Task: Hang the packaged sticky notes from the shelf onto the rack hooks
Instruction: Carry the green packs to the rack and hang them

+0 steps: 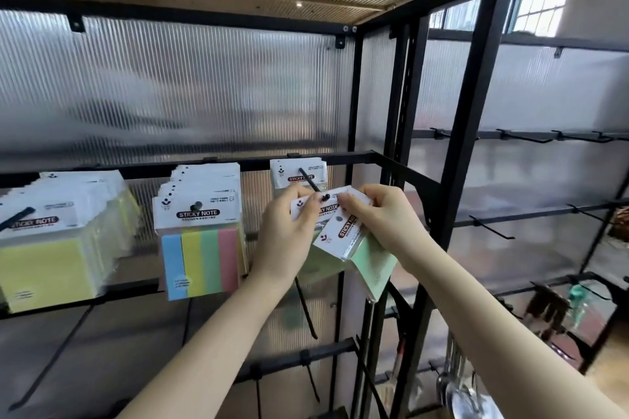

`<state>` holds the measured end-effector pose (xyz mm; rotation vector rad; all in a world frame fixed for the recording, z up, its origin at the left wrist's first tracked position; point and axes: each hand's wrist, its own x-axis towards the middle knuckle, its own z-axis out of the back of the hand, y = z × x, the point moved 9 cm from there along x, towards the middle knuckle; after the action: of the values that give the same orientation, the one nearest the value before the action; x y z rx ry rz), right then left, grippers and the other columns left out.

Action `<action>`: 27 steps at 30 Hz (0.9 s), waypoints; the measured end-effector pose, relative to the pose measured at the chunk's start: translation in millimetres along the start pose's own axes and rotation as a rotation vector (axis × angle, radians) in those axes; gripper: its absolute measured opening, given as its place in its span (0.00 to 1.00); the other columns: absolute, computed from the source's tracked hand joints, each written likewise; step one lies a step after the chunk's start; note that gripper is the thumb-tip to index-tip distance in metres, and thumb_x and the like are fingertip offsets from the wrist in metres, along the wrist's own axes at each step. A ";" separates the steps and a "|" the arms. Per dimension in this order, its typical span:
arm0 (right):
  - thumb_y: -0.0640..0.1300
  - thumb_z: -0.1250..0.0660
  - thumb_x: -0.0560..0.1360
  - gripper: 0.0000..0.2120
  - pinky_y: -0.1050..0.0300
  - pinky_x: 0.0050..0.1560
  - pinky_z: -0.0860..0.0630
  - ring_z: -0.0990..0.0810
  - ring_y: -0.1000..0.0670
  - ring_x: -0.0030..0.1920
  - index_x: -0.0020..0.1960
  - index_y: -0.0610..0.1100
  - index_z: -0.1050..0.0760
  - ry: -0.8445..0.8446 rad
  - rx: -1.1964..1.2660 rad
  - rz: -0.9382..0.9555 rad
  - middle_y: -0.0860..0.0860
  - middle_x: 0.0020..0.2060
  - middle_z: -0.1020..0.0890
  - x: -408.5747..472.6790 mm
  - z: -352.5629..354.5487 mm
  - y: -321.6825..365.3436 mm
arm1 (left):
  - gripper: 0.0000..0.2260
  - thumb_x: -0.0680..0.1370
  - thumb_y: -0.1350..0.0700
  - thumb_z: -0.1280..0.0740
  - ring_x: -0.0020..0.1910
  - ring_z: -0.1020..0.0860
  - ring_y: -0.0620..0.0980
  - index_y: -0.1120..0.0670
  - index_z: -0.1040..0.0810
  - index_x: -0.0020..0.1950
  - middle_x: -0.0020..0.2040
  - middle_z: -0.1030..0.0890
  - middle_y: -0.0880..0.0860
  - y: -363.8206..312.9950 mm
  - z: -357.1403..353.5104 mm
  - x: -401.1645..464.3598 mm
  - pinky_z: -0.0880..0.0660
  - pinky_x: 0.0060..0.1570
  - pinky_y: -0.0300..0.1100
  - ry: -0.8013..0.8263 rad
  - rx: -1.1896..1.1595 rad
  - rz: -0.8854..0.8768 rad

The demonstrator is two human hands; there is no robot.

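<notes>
While both hands work at the tip of a hook (309,179) on the rack (473,133), the left hand (289,235) pinches the white header of a green pack (315,207), thumb and fingers curled on its left edge, the hanging hole right at the hook's end. The right hand (377,214) grips a second pack (354,241), tilted, with its label running diagonally and its green pad hanging below the wrist; its fingertips also touch the first pack's top edge. One pack (296,173) already hangs at the back of that hook, against the rail. To the left along the same rail, a striped stack (200,238) fills the next hook, and a yellow stack (51,248) hangs near the rack's left edge. Bare hooks (531,137) line the section to the right.
</notes>
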<state>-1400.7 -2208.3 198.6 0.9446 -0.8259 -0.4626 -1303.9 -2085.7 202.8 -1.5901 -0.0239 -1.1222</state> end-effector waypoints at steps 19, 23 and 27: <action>0.52 0.35 0.76 0.18 0.54 0.35 0.29 0.22 0.47 0.34 0.31 0.48 0.34 -0.156 -0.234 -0.084 0.51 0.31 0.23 69.9 -29.5 -28.7 | 0.10 0.75 0.54 0.30 0.50 0.24 0.57 0.59 0.26 0.49 0.48 0.21 0.56 86.9 25.0 50.5 0.29 0.43 0.46 -0.430 0.200 0.331; 0.54 0.36 0.76 0.15 0.51 0.41 0.27 0.22 0.43 0.40 0.35 0.48 0.32 -0.159 -0.294 -0.103 0.50 0.34 0.23 74.8 -34.3 -31.6 | 0.10 0.75 0.53 0.31 0.50 0.24 0.56 0.56 0.28 0.50 0.49 0.21 0.54 95.1 23.8 53.1 0.32 0.42 0.43 -0.438 0.195 0.389; 0.53 0.35 0.76 0.11 0.52 0.43 0.24 0.22 0.48 0.44 0.48 0.44 0.30 -0.208 -0.288 -0.075 0.51 0.43 0.21 69.2 -25.4 -28.3 | 0.13 0.73 0.62 0.30 0.56 0.28 0.56 0.58 0.30 0.54 0.55 0.25 0.57 70.0 25.9 48.8 0.36 0.49 0.40 -0.473 0.331 0.279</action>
<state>-1338.1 -2256.4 194.9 0.6692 -0.8853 -0.7337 -1222.5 -2116.9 184.5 -1.4704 -0.2789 -0.4810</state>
